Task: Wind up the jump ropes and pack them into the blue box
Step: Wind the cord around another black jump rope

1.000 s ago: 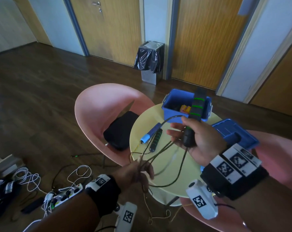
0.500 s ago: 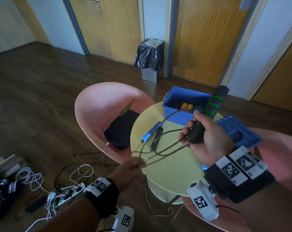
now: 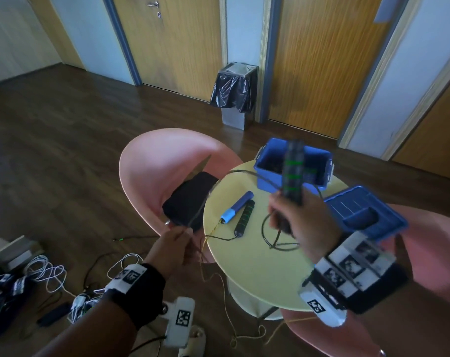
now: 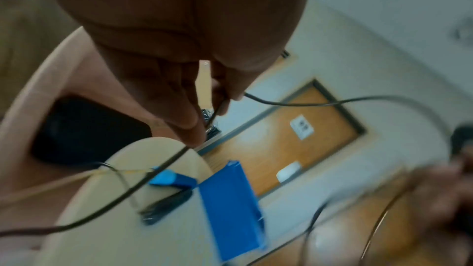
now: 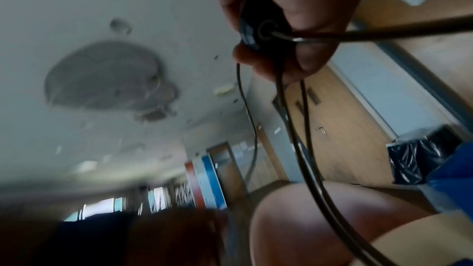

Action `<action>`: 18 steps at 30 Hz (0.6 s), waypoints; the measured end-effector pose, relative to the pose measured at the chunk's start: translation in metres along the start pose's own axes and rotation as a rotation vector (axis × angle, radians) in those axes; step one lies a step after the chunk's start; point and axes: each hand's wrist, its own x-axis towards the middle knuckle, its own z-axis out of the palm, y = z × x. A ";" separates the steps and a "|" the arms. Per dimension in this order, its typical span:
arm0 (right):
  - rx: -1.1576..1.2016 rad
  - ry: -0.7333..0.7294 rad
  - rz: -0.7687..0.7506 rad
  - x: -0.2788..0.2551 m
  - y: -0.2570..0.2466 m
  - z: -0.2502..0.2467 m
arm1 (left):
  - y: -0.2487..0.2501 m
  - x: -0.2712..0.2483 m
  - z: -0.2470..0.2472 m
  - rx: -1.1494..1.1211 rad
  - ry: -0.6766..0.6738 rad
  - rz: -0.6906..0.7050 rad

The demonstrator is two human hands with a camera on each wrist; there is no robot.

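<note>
My right hand [image 3: 293,217] grips a black jump-rope handle with green rings [image 3: 293,173], held upright in front of the open blue box [image 3: 265,167]. Loops of its dark cord [image 3: 275,243] hang below that hand; in the right wrist view the cord [image 5: 302,149] leaves the handle's end [image 5: 258,27]. My left hand [image 3: 177,240] pinches the same cord [image 4: 281,103] at the table's left edge. The second black handle [image 3: 244,220] and a blue handle [image 3: 236,206] with a yellow cord lie on the round yellow table [image 3: 257,274].
The box's blue lid [image 3: 365,212] lies at the table's right edge. Pink chairs [image 3: 151,166] stand left and right of the table, with a black cushion [image 3: 188,199] on the left one. Cables and a power strip [image 3: 51,276] litter the floor. A bin [image 3: 234,91] stands by the doors.
My right hand has turned the handle from tilted to upright in front of the box. My left hand has drawn the cord out leftward and upward, with smaller loops now under the right hand.
</note>
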 end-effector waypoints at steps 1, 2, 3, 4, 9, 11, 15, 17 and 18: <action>-0.126 -0.054 0.003 -0.002 0.011 0.004 | 0.012 -0.001 0.000 -0.099 -0.009 -0.009; -0.200 -0.105 0.015 -0.002 0.021 0.009 | 0.024 -0.003 0.001 -0.180 -0.044 -0.020; -0.237 -0.155 0.027 -0.003 0.029 0.015 | 0.035 -0.006 0.001 -0.236 -0.094 -0.028; -0.255 -0.199 0.034 -0.002 0.037 0.022 | 0.046 -0.010 0.003 -0.280 -0.141 -0.030; -0.223 -0.358 0.086 0.003 0.050 0.050 | 0.072 -0.014 0.007 -0.388 -0.268 0.018; -0.225 -0.314 0.087 0.006 0.045 0.056 | 0.073 -0.013 0.000 -0.376 -0.213 0.057; 0.068 -0.192 0.085 0.016 0.023 0.063 | 0.046 0.000 -0.019 -0.273 -0.104 0.112; 0.319 -0.135 0.074 0.023 0.006 0.070 | 0.022 0.012 -0.022 -0.168 -0.105 0.096; 0.443 -0.114 0.060 0.027 -0.004 0.072 | 0.010 0.017 -0.022 -0.116 -0.153 0.084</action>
